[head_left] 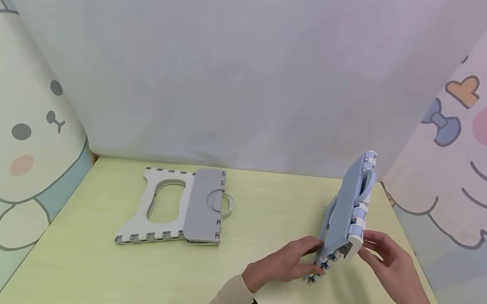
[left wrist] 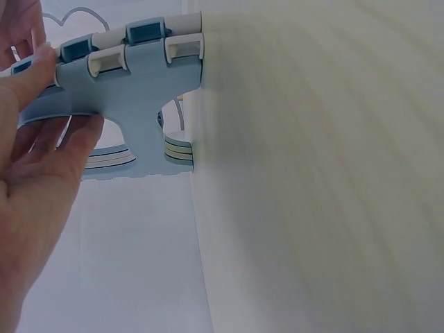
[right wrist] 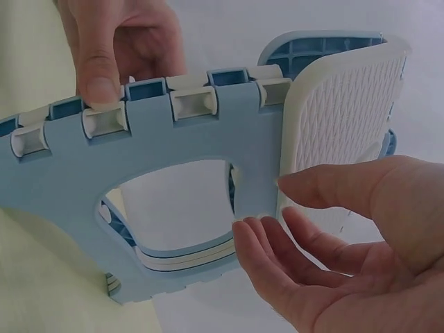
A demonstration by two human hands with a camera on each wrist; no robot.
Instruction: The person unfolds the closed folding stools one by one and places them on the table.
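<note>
While the left hand (head_left: pixel 285 263) grips the blue-and-white folding stool (head_left: pixel 344 206) across a hinged edge (right wrist: pixel 193 104), the right hand (head_left: pixel 394 270), fingers loosely bent, is half open beside its white panel (right wrist: pixel 347 118); contact unclear. Stool held tilted near the tabletop's (head_left: pixel 269 201) right edge. Grey-and-white stool (head_left: pixel 201 210) lies flat, left of centre, towards the far edge.

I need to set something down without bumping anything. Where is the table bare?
Bare table lies between the grey folding stool and the blue folding stool, and along the front-left, nearer the camera than the grey folding stool. The right is crowded: the left hand holds the blue folding stool, the right hand close beside it.
</note>
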